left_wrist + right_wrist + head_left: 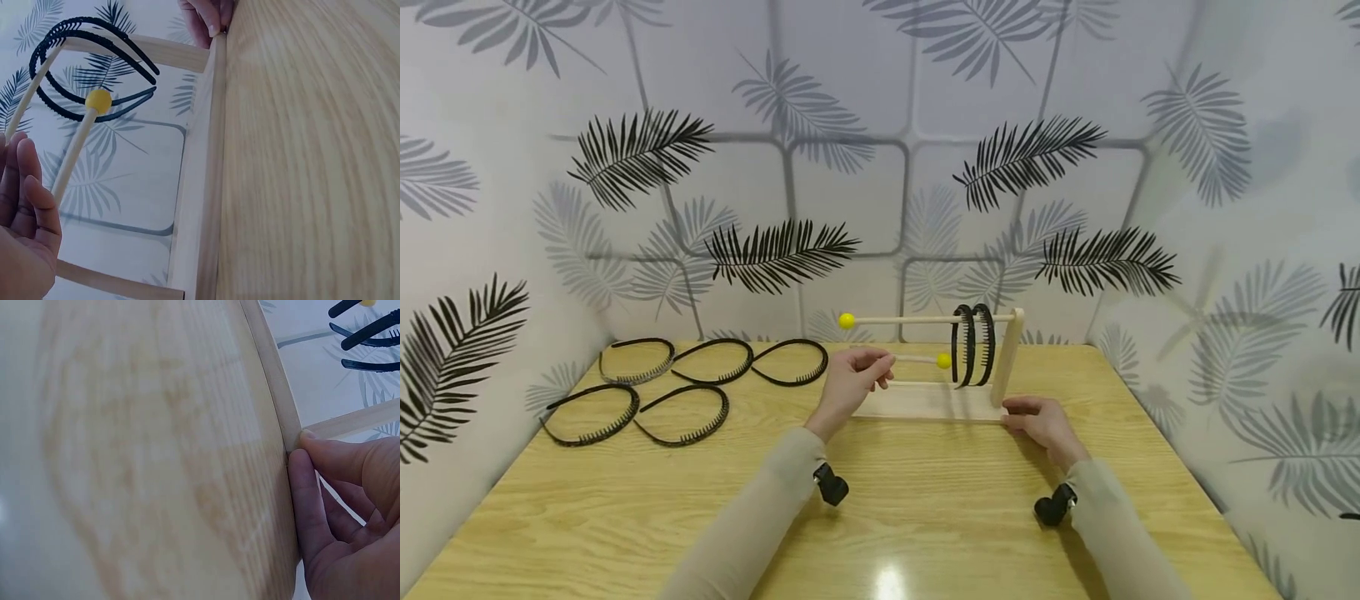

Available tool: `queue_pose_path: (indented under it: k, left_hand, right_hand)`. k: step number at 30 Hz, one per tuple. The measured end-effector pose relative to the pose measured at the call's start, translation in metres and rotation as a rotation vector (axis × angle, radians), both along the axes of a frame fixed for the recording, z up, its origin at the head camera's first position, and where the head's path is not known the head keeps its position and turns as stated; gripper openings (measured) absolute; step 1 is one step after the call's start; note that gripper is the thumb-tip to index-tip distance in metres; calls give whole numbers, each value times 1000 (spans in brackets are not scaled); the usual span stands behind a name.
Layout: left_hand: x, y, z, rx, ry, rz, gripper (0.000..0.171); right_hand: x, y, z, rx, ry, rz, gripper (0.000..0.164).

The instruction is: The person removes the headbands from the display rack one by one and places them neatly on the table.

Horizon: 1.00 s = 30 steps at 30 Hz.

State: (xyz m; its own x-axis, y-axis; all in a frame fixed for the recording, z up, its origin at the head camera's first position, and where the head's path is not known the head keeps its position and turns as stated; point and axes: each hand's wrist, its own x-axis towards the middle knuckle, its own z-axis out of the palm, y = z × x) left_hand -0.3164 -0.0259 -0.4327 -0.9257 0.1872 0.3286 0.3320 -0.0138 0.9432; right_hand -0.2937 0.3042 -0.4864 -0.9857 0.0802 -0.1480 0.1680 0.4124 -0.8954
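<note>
A wooden display stand [925,406] has a flat base, an upright post [1009,358] at the right and two rods tipped with yellow balls. Two black toothed headbands [974,346] hang on the upper rod [910,320], near the post. My left hand [853,379] is at the stand's left end, its fingers loosely bent beside the lower rod [72,156], with nothing seen in them. Part of the stand's left end is hidden behind it. With thumb and index finger, my right hand [344,506] pinches the right front corner of the base.
Several more black headbands lie on the wooden table [880,492] to the left: three in a back row, including one [790,362] nearest the stand, and two in front, including one [682,415]. Leaf-patterned walls [880,183] enclose the back and sides.
</note>
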Motion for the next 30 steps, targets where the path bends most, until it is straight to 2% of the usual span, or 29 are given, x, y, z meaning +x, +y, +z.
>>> queue_pose_path:
  k: [7,16,22,30]
  left_hand:
    - [-1,8,7,58,14,11,23]
    - [-2,17,17,95,-9,9,22]
    - [-5,22,18,136,-22,-34,24]
    - [-4,34,17,100,-41,-70,24]
  right_hand:
    - [2,0,1,7,-3,0,43]
    - [2,-1,3,18,-6,-8,42]
    - [0,-1,4,19,-9,-2,43]
    - [0,0,1,23,0,1,42]
